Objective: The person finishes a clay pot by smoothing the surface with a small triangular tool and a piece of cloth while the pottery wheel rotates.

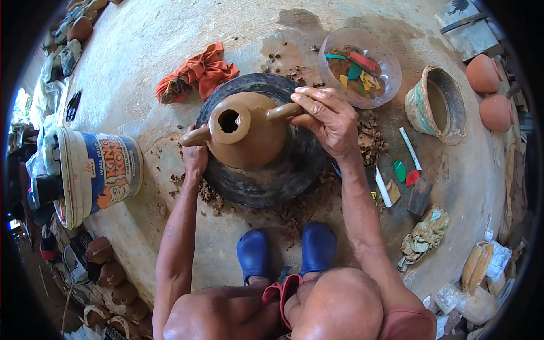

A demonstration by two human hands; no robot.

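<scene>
A wet brown clay pot (pixel 258 141) with a round open mouth stands upright on a dark round turntable (pixel 249 190) in front of me. Two tapering clay arms stick out from its shoulder, a left one (pixel 196 136) and a right one (pixel 277 113). The thumb and fingers of my right hand (pixel 331 120) pinch the outer end of the right clay arm. Beneath the left clay arm, my left hand (pixel 196 158) is at the side of the pot and turntable. Its fingers are mostly hidden, so their grip does not show.
An orange cloth (pixel 198 72) lies beyond the turntable. At the right are a clear bowl (pixel 392 68) of murky water and small tools, a worn bucket (pixel 418 107) and loose scrapers. A paint bucket (pixel 122 167) lies at the left. Clay scraps ring the turntable.
</scene>
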